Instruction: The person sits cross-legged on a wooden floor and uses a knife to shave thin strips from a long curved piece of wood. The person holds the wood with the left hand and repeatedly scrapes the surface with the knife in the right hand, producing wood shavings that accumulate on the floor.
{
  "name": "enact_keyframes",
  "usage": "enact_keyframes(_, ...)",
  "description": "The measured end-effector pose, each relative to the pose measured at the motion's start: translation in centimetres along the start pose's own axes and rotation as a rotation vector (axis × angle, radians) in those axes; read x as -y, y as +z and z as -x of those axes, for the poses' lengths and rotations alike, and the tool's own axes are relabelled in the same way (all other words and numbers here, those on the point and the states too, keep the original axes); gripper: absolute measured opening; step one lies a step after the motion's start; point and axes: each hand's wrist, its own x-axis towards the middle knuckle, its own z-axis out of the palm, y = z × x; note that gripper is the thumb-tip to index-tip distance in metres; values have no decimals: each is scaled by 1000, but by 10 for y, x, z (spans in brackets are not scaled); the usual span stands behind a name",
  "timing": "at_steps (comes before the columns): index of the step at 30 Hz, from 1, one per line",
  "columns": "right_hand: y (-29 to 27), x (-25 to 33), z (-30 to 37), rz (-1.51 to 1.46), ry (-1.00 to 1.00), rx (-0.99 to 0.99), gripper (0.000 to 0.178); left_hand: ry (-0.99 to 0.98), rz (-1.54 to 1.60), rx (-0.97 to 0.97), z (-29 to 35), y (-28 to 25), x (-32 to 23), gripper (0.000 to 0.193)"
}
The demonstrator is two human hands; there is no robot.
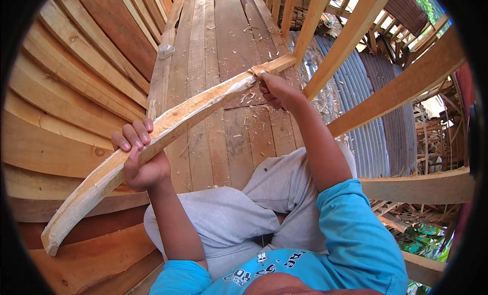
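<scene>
A long wooden beam (188,109), pale and roughly cut on top with a whitish strip along its near edge, slants across in front of me from lower left to upper right. My left hand (142,155) is wrapped round its lower-left part, fingers over the top and thumb on the near side. Toward the far right end, my right hand (274,90) is closed against the beam's edge. Between its thumb and fingers there may be a small tool or a sliver of wood; the fist hides which. A raised shaving or cut (255,70) shows beside the fingertips.
Wood shavings are scattered over the plank floor (203,56). A wall of upright boards (71,117) bounds the left side. Wooden rails (396,94) stand at the right, with corrugated metal sheets (363,112) beyond them. A small clear object (165,51) lies by the wall.
</scene>
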Motion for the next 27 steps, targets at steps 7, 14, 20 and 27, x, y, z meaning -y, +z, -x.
enact_keyframes(7,-12,7,17,-38,-112,-9,52,-3,1,-11,1,1,-1,24)
enact_keyframes(14,-72,-4,12,447,-389,-773,34,-5,7,1,1,1,0,24)
enact_keyframes(20,-60,-4,7,347,-468,-694,42,-3,-3,8,1,-1,-3,24)
enact_keyframes(27,-45,-8,5,530,-628,-591,34,-12,8,-12,0,5,0,24)
